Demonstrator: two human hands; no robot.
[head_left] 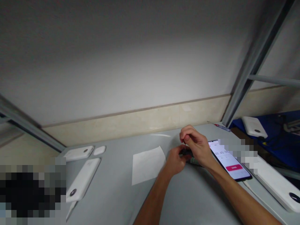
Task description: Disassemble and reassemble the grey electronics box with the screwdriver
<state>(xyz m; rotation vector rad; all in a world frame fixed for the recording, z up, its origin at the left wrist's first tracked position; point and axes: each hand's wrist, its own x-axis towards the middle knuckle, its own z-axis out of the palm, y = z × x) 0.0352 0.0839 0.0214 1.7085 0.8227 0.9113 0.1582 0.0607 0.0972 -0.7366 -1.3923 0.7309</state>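
My left hand (175,161) is closed around a small dark object (186,152) just above the desk, mostly covered by the fingers. Over it my right hand (195,145) makes a pinch, with a thin shaft (185,146) pointing down from the fingertips towards the dark object. What the shaft belongs to is hidden in the fingers. A greenish item (194,161) shows in part beneath the right wrist. The white sheet of paper (147,165) lies left of my left hand. Close to my right forearm lies a phone (228,159) with a lit timer screen.
White power banks (85,178) and a small white case (99,150) lie on the left of the grey desk (117,193). A long white device (274,184) and a cable (260,197) are at the right. A pen (222,127) rests near the metal post (243,81).
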